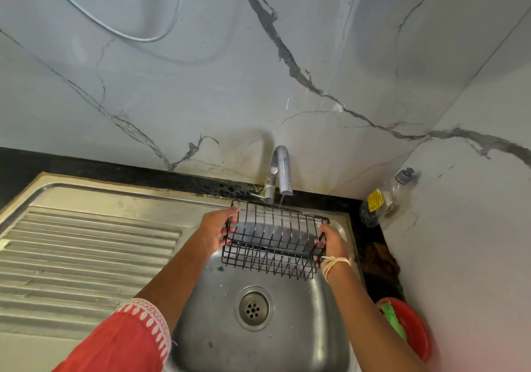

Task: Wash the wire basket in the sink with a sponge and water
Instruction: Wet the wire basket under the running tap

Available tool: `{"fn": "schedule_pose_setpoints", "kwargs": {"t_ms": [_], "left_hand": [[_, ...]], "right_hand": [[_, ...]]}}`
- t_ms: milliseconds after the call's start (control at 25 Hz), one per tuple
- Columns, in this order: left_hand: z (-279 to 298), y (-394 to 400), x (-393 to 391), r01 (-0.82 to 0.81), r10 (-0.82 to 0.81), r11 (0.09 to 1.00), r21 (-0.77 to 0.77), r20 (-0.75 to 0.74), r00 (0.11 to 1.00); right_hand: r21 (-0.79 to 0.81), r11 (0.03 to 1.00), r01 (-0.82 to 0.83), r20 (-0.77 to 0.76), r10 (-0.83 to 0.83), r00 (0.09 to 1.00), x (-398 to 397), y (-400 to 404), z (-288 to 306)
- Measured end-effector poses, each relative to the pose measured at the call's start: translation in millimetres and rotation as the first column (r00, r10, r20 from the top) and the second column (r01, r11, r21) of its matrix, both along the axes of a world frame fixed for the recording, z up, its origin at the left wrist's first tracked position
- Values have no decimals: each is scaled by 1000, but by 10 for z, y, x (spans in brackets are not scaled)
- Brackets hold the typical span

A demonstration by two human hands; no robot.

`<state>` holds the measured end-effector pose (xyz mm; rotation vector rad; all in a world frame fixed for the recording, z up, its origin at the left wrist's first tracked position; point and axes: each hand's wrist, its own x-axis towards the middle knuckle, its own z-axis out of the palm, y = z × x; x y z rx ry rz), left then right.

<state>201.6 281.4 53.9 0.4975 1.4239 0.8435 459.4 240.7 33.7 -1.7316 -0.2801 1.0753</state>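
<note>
Fingers: left hand (216, 231) and right hand (331, 242) each curl round an end of the basket (273, 240).
Basket: held level over the sink (290, 340), under the tap (283, 170).
Water: a thin stream falls on the far rim.
Sponge: not in either hand; none identifiable.
Progress: wetting or rinsing, by judgement; whether scrubbing is done cannot be told.
Beside: soap bottle (383, 199), red bowl (413, 328).

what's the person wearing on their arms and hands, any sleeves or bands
The left arm has a red sleeve ending near the elbow, edged with a white lace-like trim. The right arm shows no sleeve; a pale, cream-coloured thread band is tied around its wrist. Both hands are bare, with no gloves or visible rings.
</note>
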Motion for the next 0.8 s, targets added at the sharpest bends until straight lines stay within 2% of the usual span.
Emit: {"fn": "schedule_pose_setpoints", "kwargs": {"t_ms": [160,240,400,480,640,800], "left_hand": [[108,122,196,14,-13,993,120,-11,1000],[204,174,304,47,-36,983,177,-69,997],[318,193,555,281,-212,911,303,-241,947],[298,141,608,335,-248,888,316,-284,926],[188,35,502,242,-185,919,312,-200,962],[60,-19,357,175,-111,929,327,-204,973]], "right_hand": [[-112,992,64,-189,-84,978,63,-171,-300],[-161,985,62,-272,-104,957,97,-191,-347],[-244,965,99,-399,-193,896,139,-300,-236],[-252,957,144,-417,-242,876,172,-379,-306],[-170,959,229,-440,-281,853,138,-456,-508],[1,958,285,-432,-257,864,147,-408,-754]]}}
